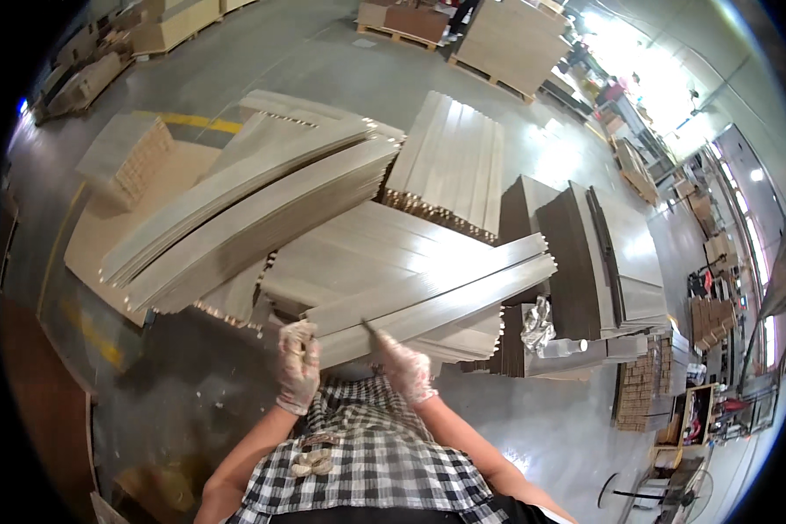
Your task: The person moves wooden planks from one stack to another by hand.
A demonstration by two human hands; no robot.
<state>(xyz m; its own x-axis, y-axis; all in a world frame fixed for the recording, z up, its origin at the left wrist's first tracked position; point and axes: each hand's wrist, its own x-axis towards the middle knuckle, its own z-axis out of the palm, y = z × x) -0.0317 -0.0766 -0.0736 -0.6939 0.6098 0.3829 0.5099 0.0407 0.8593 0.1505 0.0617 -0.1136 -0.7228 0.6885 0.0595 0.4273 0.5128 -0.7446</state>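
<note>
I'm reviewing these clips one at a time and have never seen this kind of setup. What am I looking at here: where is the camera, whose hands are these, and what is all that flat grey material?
There is no machine here. A person wears a wide fisheye camera on the head, looking down, so straight edges bend near the rim. The checked shirt at the bottom is the person's own. Both hands wear light gloves. The left hand and the right hand grip the near end of a long bundle of flat grey cardboard sheets, which rests across a lower stack. More such stacks lie fanned out around it, with dark upright bundles to the right. All of it sits on a grey warehouse floor.
</note>
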